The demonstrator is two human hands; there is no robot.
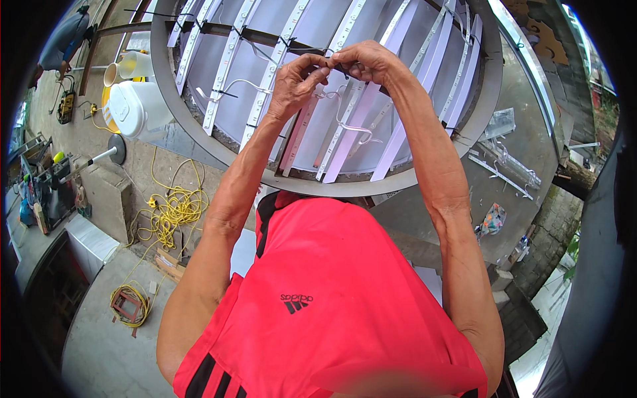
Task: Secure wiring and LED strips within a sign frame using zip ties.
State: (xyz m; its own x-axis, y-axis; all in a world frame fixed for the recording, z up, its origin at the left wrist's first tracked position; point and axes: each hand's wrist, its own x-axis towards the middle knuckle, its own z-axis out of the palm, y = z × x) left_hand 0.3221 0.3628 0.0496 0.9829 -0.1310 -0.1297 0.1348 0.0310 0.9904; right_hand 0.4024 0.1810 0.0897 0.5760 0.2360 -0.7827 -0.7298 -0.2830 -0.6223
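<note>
My left hand (296, 86) and my right hand (371, 65) meet over a large round metal frame (222, 151). Fingers of both are pinched together, tip to tip, around something small and dark that I cannot make out. Beneath them, white LED strips (264, 99) run in slanting rows across the frame. Black cable ties (286, 44) bind several strips to a dark crossbar (219, 29). A loose white wire (353, 127) curls just below my fingers, and another white wire (239, 83) lies to the left.
Left of the frame stand a white plastic container (126, 106) and a tangled yellow cord (176, 209). More yellow cord wraps a reel (130, 305) on the floor. Clear plastic packaging (511, 162) lies at the right. Another person (65, 36) is at the far left.
</note>
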